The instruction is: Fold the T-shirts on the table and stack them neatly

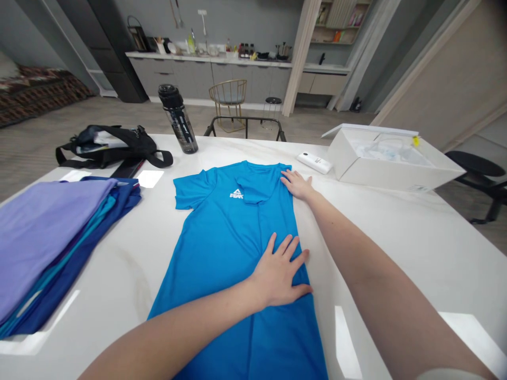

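Note:
A blue T-shirt (pixel 222 253) with a white PEAK logo lies on the white table, its right side folded inward over the front and the sleeve lying across the chest. My left hand (pixel 279 272) rests flat on the folded part near the shirt's right edge, fingers spread. Farther up, my right hand (pixel 297 184) touches the folded shoulder corner beside the collar, its fingers stretched out. The shirt's left sleeve (pixel 194 190) is spread outward. The lower hem is out of view.
Folded clothes (pixel 51 227) are stacked at the left of the table (pixel 396 253). Behind them lies a black bag (pixel 114 145), with a dark bottle (pixel 180 121) upright beside it. A white device (pixel 315 162) and an open white box (pixel 388 171) are at the back right.

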